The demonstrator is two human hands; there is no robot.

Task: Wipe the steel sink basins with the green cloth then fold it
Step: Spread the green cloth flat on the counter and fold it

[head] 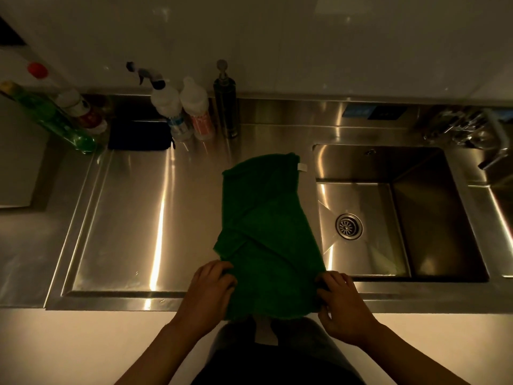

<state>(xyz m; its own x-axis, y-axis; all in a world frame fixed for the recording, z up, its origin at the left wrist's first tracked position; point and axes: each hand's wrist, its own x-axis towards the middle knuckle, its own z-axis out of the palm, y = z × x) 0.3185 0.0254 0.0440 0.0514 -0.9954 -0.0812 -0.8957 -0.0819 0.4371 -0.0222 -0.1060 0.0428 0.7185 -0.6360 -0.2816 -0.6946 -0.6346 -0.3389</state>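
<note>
The green cloth [263, 232] lies stretched out on the steel counter between the flat left drainboard [125, 218] and the right sink basin [433, 218]. Its near end hangs over the front edge. My left hand [211, 293] grips the cloth's near left corner. My right hand [344, 307] grips its near right corner. A white tag shows at the cloth's far right corner. The basin has a round drain [349, 226] in its raised left floor.
Along the back wall stand a green bottle [52, 118], a spray bottle [166, 107], a white bottle [197, 109] and a dark pump dispenser [226, 107]. A black sponge holder [138, 134] sits behind the drainboard. The faucet [488, 134] is at the far right.
</note>
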